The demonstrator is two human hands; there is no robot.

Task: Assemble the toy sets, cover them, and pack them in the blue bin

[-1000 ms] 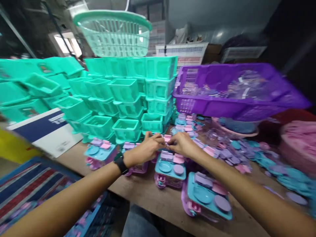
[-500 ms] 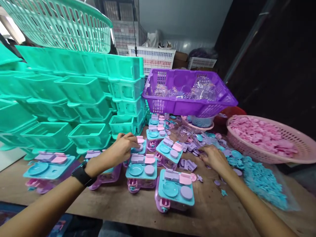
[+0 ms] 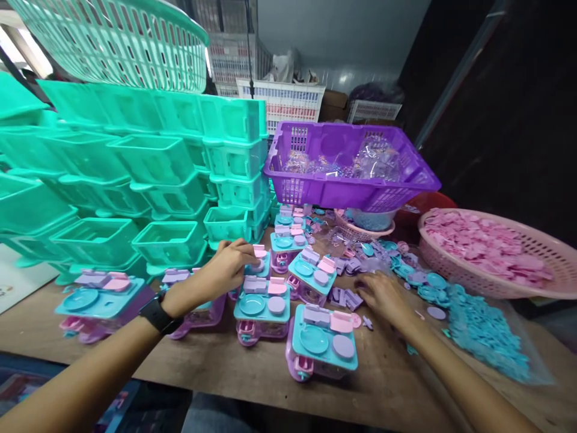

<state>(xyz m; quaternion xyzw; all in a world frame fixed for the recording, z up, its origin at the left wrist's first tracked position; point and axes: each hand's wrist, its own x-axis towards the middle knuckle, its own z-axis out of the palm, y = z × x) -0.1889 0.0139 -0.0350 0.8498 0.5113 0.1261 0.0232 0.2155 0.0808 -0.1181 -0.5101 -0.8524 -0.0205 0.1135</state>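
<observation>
Turquoise plastic tops the toy set (image 3: pixel 265 269) by the left hand (image 3: pixel 229 264), on the table (image 3: pixel 216 361) just in front of the green bins (image 3: pixel 169 243). A second ago both hands were together above the sets; now they have parted — the left remains by that set, while the right hand (image 3: pixel 382 297) has moved over to the loose lavender pieces (image 3: pixel 346 298). Its fingers are bent downward and spread a little, but I cannot tell whether they hold anything. The left fingers curl over the set's edge (the hand itself hides part of it), so whether they grip a piece cannot be told either. My reading: the work has passed from two hands on one spot to steadying here, picking there — with nothing visibly lifted yet.
</observation>
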